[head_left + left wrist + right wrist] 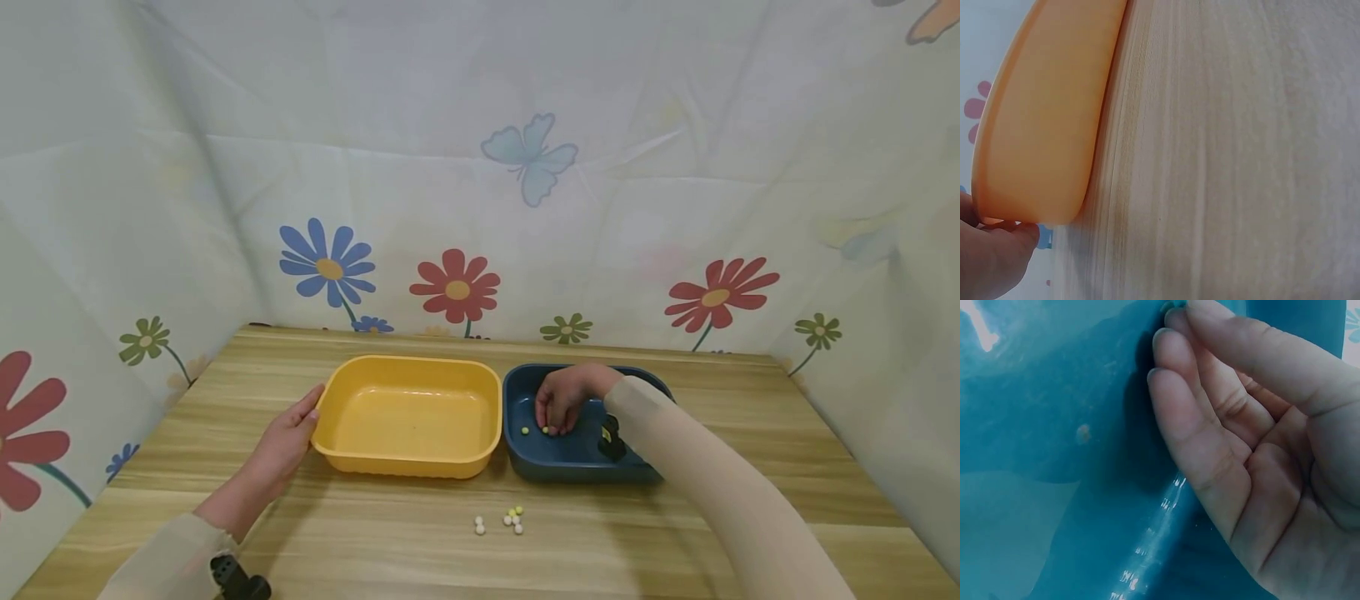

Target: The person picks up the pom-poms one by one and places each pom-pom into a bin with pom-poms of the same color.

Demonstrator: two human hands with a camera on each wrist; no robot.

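My left hand point(288, 433) grips the left end of a yellow plastic basin point(408, 468), thumb and fingers at its rim; the left wrist view shows this hand point(997, 253) at the corner of the basin point(1047, 125). Inside a dark blue basin point(577, 473), my right hand point(566, 398) reaches down and pinches a small yellow ball point(546, 430). A second yellow ball point(525, 431) lies just left of it on the basin floor. In the right wrist view, thumb and index fingertips of the right hand point(1254, 425) meet at the top edge, largely hiding the ball.
In front of the basins, two white balls point(480, 526) lie on the wooden table point(375, 542). Right of them sits a cluster of several white and yellow balls point(513, 518). The basins stand side by side, with a floral cloth point(390, 200) behind.
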